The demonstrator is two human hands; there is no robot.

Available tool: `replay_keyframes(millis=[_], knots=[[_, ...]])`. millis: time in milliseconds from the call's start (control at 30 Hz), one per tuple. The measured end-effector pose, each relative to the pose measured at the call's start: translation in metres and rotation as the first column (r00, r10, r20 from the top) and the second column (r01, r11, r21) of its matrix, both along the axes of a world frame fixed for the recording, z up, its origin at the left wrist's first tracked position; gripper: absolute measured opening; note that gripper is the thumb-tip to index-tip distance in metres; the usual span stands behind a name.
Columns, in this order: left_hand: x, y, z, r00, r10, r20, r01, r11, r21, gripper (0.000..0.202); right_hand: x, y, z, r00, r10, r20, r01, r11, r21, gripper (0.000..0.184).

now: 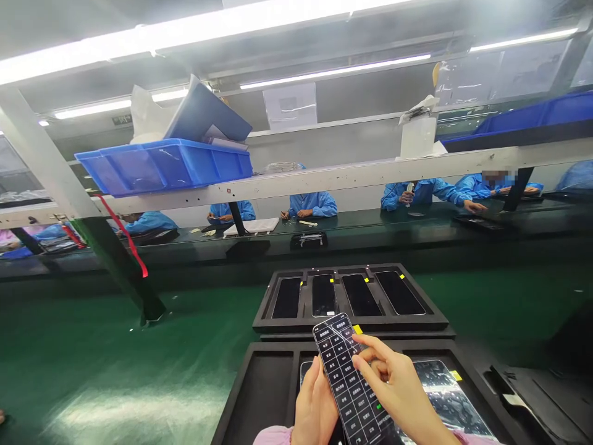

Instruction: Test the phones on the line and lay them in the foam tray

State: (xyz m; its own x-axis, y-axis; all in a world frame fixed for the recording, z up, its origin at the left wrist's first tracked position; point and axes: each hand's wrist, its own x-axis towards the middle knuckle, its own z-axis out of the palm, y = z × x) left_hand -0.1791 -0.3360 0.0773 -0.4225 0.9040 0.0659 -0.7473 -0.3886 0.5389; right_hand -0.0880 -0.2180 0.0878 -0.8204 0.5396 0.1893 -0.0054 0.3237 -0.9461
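Observation:
My left hand (315,395) is wrapped round a smartphone (345,383) from its left side. The lit screen shows a dark grid of labelled buttons, one of them green, and a yellow tag (357,329) sticks out at its upper right. Over the right part of the screen is my right hand (393,380), holding nothing, with index finger and thumb stretched out and the other fingers curled. Whether its fingertips touch the glass I cannot tell. Below lies a black tray (269,377) with a film-covered phone (451,395) in its right slot; my hands hide part of it.
Behind stands another black tray (349,323) with several dark-screened phones in slots. The green table (139,346) extends left; a slanted post (123,272) rises from it. A blue bin (167,167) sits on the overhead shelf. Across the bench, co-workers in blue (312,204) sit working.

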Motion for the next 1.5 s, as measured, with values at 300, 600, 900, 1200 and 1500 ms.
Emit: replay_keyframes(millis=[300, 600, 900, 1200, 1500], knots=[[0.0026, -0.0012, 0.0096, 0.999, -0.025, 0.034, 0.026, 0.999, -0.044, 0.047, -0.0002, -0.0002, -0.0046, 1.0, -0.017, 0.001, 0.017, 1.0, 0.014, 0.038], [0.0016, 0.0005, 0.0025, 0.996, 0.001, 0.093, 0.006, 0.998, -0.068, 0.047, 0.0019, -0.0026, 0.0003, 0.999, -0.033, -0.001, 0.033, 0.998, 0.054, 0.037], [0.0024, 0.0021, 0.003, 0.995, 0.033, 0.093, -0.026, 0.997, -0.078, 0.044, 0.0022, -0.0053, 0.0002, 0.997, -0.067, -0.032, 0.07, 0.992, 0.106, 0.034], [0.0017, 0.0015, 0.001, 0.993, 0.062, 0.096, -0.051, 0.992, -0.114, 0.042, 0.0046, -0.006, 0.0005, 0.995, -0.073, -0.067, 0.086, 0.974, 0.209, 0.031], [0.0026, 0.0016, 0.0036, 0.991, 0.07, 0.11, -0.056, 0.99, -0.126, 0.04, 0.008, -0.0062, -0.0031, 0.998, -0.045, -0.047, 0.056, 0.957, 0.285, 0.028]])
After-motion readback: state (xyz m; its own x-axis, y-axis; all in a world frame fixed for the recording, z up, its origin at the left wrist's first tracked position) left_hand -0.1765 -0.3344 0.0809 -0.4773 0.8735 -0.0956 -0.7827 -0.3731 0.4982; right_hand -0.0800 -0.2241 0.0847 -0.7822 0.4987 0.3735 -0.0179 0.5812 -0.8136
